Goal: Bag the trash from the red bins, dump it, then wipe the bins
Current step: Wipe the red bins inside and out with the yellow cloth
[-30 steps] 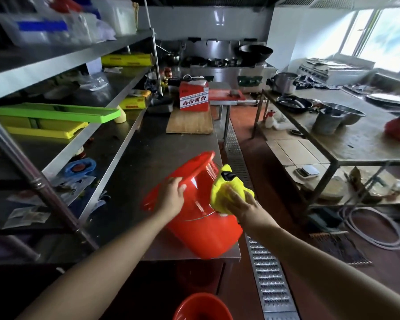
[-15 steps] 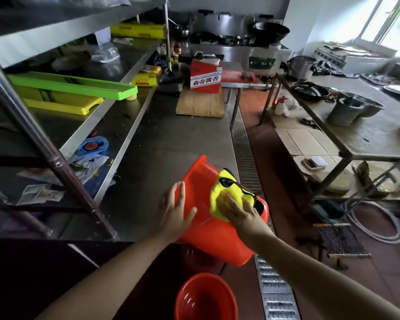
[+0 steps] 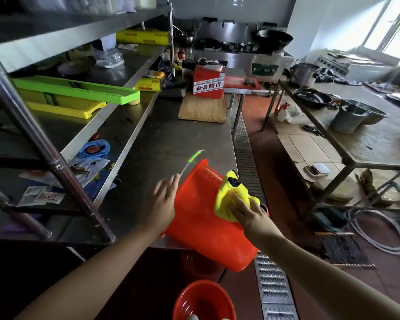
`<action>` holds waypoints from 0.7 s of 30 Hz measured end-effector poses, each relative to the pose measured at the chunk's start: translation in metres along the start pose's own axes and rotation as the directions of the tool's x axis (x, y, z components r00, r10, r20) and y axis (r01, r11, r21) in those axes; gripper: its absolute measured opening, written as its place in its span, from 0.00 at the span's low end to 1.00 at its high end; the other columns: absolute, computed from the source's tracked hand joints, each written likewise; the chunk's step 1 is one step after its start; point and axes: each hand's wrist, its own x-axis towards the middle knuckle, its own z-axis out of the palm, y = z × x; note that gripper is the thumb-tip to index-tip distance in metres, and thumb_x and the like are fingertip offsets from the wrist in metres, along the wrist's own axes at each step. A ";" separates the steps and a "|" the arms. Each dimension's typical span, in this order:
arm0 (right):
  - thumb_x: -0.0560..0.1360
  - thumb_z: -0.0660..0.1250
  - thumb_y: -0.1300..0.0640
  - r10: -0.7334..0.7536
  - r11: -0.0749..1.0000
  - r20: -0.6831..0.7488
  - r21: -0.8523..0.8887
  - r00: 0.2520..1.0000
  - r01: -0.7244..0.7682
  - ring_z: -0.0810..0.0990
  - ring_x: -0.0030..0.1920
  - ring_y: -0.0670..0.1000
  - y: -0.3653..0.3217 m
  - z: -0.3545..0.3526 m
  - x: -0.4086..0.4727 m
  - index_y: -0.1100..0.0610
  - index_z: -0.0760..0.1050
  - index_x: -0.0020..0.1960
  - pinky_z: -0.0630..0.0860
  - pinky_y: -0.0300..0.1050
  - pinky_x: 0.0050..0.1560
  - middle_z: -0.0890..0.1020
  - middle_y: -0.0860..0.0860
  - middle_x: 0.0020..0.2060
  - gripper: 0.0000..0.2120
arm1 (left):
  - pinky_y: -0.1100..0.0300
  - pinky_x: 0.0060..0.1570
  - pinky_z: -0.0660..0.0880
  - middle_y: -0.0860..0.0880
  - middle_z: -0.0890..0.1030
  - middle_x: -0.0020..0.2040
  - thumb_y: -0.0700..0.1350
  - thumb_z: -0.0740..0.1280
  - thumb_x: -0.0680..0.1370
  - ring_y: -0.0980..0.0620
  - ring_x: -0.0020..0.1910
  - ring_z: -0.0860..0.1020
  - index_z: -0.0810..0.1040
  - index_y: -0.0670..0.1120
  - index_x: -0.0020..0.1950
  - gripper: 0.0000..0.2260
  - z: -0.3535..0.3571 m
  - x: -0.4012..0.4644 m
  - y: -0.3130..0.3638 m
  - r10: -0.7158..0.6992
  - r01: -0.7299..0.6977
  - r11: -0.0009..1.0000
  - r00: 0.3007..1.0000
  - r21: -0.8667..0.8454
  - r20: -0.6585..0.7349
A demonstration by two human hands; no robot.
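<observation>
A red bin [image 3: 203,222] lies tipped on its side at the near edge of the steel counter [image 3: 162,144], its bottom hanging over the edge toward me and its mouth pointing away. Its wire handle with a green grip [image 3: 193,158] sticks up past the rim. My left hand [image 3: 161,203] rests flat against the bin's left side with straight fingers. My right hand [image 3: 247,210] presses a yellow cloth [image 3: 233,192] onto the bin's upper wall with flat fingers. A second red bin [image 3: 202,301] stands on the floor below, mouth up.
Steel shelves [image 3: 83,135] with green and yellow trays run along the left. A wooden board [image 3: 202,109] and a red box [image 3: 208,83] sit farther along the counter. A floor drain grate [image 3: 247,162] runs beside the counter. A cluttered steel table [image 3: 360,135] stands at the right.
The bin has tipped further onto its side with its bottom toward me. My left hand has left the rim and lies flat on the side. The cloth has slid along the wall.
</observation>
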 end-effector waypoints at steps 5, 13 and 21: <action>0.60 0.75 0.67 -0.088 0.994 -0.019 -0.059 0.996 0.087 0.82 0.48 0.65 -0.011 0.003 0.007 0.53 0.80 0.65 0.83 0.56 0.39 0.78 0.53 0.68 0.34 | 0.43 0.67 0.68 0.40 0.72 0.71 0.36 0.61 0.76 0.38 0.67 0.72 0.71 0.40 0.72 0.23 0.004 -0.002 -0.004 0.240 -0.241 0.963 0.971 0.120 0.021; 0.62 0.78 0.55 -0.079 0.994 -0.044 -0.082 0.996 0.075 0.81 0.48 0.63 -0.020 0.002 0.020 0.53 0.81 0.63 0.82 0.53 0.36 0.80 0.53 0.64 0.28 | 0.50 0.61 0.73 0.44 0.72 0.70 0.35 0.61 0.77 0.41 0.63 0.73 0.64 0.44 0.77 0.28 0.013 0.012 -0.004 0.023 -0.003 0.996 0.975 -0.093 0.220; 0.74 0.68 0.40 0.044 0.999 -0.078 -0.006 0.996 -0.045 0.74 0.66 0.63 -0.060 -0.003 0.051 0.54 0.75 0.71 0.71 0.62 0.65 0.76 0.52 0.68 0.29 | 0.62 0.59 0.70 0.43 0.71 0.67 0.37 0.60 0.82 0.44 0.62 0.74 0.63 0.53 0.78 0.26 0.008 0.043 -0.027 -0.023 0.108 0.956 0.955 -0.272 0.296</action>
